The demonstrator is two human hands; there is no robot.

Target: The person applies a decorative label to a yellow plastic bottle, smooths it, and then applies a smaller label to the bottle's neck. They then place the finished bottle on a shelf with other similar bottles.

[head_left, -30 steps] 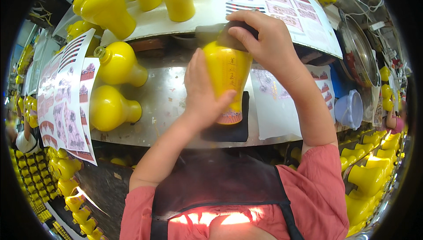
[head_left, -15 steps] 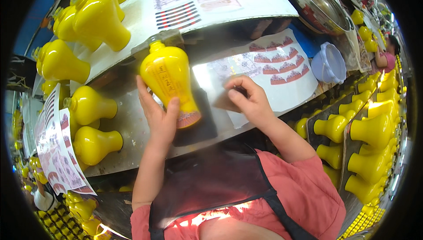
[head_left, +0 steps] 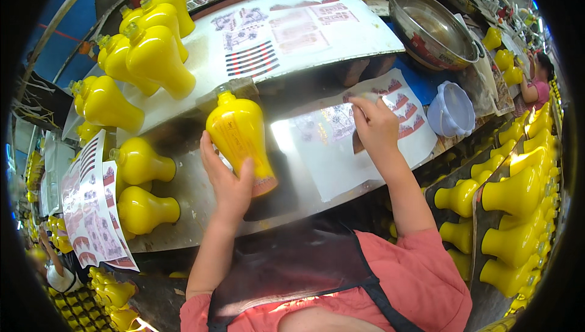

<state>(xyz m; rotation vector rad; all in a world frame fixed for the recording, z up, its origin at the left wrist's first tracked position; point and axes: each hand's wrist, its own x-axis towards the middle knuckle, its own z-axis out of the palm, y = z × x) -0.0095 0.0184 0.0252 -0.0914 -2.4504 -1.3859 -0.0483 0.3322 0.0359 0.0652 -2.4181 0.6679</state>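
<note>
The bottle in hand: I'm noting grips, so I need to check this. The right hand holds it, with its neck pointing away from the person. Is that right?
Not quite: in the head view the left hand holds the bottle. Its neck does point away from the person.

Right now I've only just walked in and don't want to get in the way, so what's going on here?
The person in the red top has the left hand around the lower part of a yellow bottle with printing on its side. The right hand is over a printed sheet; a dark piece shows beside it, though whether it is held is unclear. More yellow bottles are off to the left.
</note>
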